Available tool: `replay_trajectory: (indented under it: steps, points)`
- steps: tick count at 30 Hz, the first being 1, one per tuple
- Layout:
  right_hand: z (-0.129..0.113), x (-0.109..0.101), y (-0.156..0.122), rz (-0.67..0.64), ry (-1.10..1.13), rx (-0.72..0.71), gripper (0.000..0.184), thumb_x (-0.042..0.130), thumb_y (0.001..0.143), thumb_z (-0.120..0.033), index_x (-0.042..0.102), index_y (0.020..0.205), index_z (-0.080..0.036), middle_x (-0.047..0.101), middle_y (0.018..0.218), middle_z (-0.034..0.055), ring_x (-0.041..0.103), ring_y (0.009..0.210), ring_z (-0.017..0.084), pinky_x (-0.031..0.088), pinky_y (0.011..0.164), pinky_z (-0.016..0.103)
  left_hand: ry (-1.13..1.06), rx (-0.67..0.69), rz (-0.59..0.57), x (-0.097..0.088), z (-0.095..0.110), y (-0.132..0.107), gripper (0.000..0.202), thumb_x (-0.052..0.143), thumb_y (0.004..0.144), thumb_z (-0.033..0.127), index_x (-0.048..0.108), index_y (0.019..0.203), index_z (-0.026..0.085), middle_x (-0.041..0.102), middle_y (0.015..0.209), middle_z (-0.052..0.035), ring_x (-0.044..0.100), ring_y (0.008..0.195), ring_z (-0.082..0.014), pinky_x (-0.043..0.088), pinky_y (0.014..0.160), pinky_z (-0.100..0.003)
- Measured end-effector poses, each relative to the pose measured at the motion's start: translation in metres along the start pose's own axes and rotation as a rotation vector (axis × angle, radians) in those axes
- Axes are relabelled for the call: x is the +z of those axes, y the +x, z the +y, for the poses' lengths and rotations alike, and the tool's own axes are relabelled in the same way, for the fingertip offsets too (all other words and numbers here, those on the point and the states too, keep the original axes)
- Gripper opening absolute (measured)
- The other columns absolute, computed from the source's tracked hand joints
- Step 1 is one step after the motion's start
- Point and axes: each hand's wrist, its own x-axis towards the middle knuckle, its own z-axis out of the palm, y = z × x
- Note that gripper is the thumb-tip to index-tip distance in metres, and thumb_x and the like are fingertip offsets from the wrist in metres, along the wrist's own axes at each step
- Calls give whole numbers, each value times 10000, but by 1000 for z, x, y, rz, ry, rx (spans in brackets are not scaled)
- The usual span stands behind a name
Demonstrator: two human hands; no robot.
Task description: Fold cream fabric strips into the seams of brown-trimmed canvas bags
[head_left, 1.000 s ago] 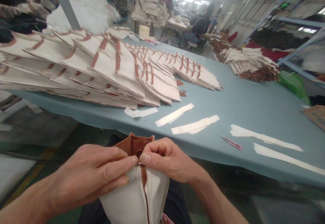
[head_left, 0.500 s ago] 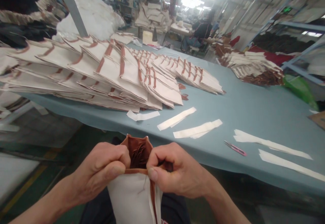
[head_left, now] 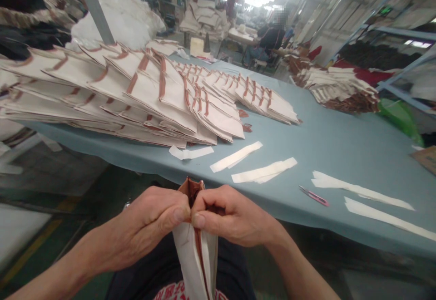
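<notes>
A cream fabric bag (head_left: 190,250) with brown edging and a brown lining hangs upright in front of my lap. My left hand (head_left: 153,218) pinches its top rim from the left, fingers closed. Close beside it, my right hand (head_left: 228,216) grips the same rim at the right, thumb and forefinger pressed together near the brown side strip. Between the hands the mouth of the bag is narrow, and part of the lining shows behind them. A loose thread hangs on the front panel.
Piles of similar cream bag pieces (head_left: 136,86) cover the left of the blue-topped table (head_left: 327,141). Pale strips (head_left: 265,170) and pink-handled thread snips (head_left: 314,196) lie near its front edge. Another pile (head_left: 334,86) sits at the back right. A person (head_left: 270,41) sits farther off.
My hands have come closer together, drawing the bag's mouth from wide to narrow. The bag has turned so that its brown side strip faces me more.
</notes>
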Motion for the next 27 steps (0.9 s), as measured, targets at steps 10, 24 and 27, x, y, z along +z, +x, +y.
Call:
replay_trajectory:
  steps: [10, 24, 27]
  points:
    - [9, -9, -3, -72, 163, 28, 468, 875, 951, -561, 671, 805, -166, 525, 730, -66, 403, 666, 100, 364, 648, 246, -330, -159, -80, 10, -4, -1, 622, 399, 1155, 669, 433, 724, 222, 389, 677, 61, 371, 590, -112, 291, 516, -243]
    - [17, -15, 2, -159, 220, 41, 482, 861, 960, -577, 692, 854, -138, 576, 782, -37, 454, 719, 110, 382, 688, 255, -181, -68, -54, 6, -9, -7, 676, 429, 1177, 637, 703, 766, 175, 618, 651, 45, 525, 554, -79, 367, 519, -180]
    - [14, -15, 0, -162, 155, 15, 474, 820, 996, -577, 695, 865, -139, 575, 782, -37, 452, 708, 106, 392, 682, 248, -124, -50, -46, 3, -4, -8, 661, 443, 1186, 587, 715, 747, 176, 654, 646, 39, 564, 551, -80, 389, 523, -170]
